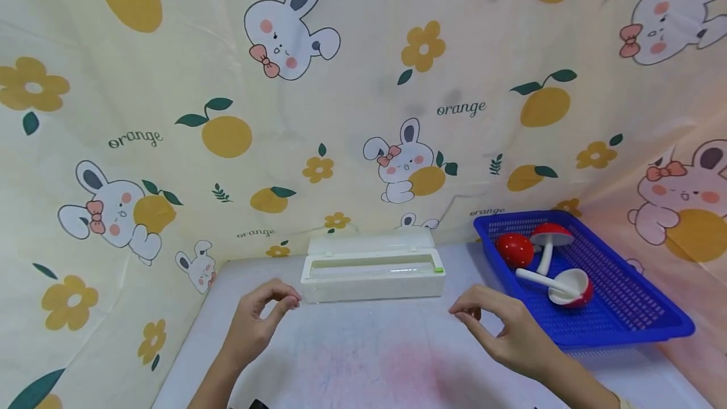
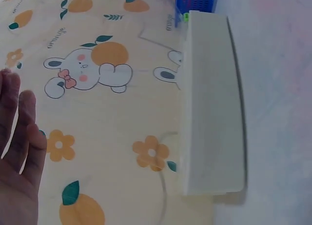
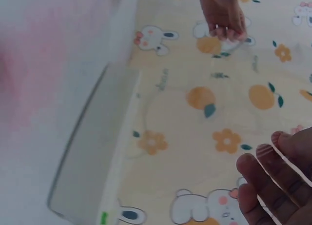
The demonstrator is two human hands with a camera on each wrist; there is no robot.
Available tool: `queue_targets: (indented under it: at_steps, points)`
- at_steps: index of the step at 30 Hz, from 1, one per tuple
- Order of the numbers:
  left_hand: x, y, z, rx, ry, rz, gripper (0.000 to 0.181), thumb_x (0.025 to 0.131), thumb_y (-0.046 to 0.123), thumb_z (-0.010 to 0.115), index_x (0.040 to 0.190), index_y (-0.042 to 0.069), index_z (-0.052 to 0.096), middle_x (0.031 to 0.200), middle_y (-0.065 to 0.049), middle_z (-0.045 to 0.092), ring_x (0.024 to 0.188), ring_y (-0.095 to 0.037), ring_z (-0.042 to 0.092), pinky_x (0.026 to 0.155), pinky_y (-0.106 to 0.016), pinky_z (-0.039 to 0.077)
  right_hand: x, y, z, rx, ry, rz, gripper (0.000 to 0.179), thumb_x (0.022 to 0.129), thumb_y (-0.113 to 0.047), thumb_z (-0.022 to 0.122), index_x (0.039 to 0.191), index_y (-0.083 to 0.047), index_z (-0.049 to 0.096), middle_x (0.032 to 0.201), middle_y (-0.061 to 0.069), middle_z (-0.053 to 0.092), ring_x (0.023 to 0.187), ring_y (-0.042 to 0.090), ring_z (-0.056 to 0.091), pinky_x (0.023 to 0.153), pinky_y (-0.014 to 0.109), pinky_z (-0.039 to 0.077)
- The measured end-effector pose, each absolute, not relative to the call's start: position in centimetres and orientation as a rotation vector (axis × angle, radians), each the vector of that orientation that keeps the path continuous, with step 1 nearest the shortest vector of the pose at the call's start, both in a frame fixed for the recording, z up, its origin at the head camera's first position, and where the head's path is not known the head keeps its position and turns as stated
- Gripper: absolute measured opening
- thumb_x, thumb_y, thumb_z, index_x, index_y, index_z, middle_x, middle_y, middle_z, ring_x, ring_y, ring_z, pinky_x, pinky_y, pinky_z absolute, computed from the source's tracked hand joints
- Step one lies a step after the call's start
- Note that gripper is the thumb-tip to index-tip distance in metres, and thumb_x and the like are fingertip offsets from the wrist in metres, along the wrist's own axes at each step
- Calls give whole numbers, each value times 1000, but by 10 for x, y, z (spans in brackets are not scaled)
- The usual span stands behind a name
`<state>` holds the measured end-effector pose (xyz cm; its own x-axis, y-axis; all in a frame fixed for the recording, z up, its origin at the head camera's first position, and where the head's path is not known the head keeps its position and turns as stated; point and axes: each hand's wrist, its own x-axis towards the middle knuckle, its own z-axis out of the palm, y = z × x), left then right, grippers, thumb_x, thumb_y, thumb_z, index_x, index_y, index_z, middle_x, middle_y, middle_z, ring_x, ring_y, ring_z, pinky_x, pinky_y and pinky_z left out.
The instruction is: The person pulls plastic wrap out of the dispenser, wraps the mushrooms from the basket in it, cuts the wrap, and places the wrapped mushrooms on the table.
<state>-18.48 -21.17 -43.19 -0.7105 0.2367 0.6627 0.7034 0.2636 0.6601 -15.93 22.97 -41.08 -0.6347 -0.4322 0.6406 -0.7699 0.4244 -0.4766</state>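
A white cling film box stands on the table with its lid raised and a clear, shiny roll inside. Off its left front corner, my left hand pinches thumb and forefinger together. My right hand makes a matching pinch off the right front corner. Clear film appears to be held between the two pinches, though it hardly shows. In the left wrist view, the other left fingers are spread fairly straight. Several right fingers extend in the right wrist view, where the pinch is hidden.
A blue plastic basket stands at the right, holding red-capped toy mushrooms. A small green piece sits at the box's right end. Patterned cloth hangs behind the white table, which has pinkish stains.
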Motion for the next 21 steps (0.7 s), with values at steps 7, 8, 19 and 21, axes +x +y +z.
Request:
queue_targets:
  at_steps: [7,8,19,21]
  points:
    - [-172,-219,-452,-953,-2218,-1432,26,100,-8,67,103,18,72,92,3,72,81,-16,67,77,-26,57,-149,234,-437,1114,-2255,1130,51,88,13,80,116,-28,71,102,-16,71,85,3,64,72,20,57]
    - [-169,-220,-456,-970,-2231,-1430,26,101,-7,67,103,19,71,92,4,72,81,-16,67,76,-27,57,-148,235,-442,1141,-2243,1131,50,88,13,79,117,-27,71,102,-15,70,86,3,64,73,20,56]
    - [-160,-224,-497,-1215,-2303,-1441,28,100,-5,70,105,22,71,93,4,73,82,-7,64,72,-24,56,-141,246,-485,1197,-2574,1332,17,105,-17,71,116,-30,71,106,-13,74,93,5,68,80,23,60]
    - [-160,-225,-504,-1237,-2355,-1451,24,101,-2,70,105,21,71,93,3,73,83,-6,64,73,-24,56,-142,249,-492,1224,-2615,1352,12,107,-17,69,116,-25,72,107,-9,74,94,5,68,82,25,60]
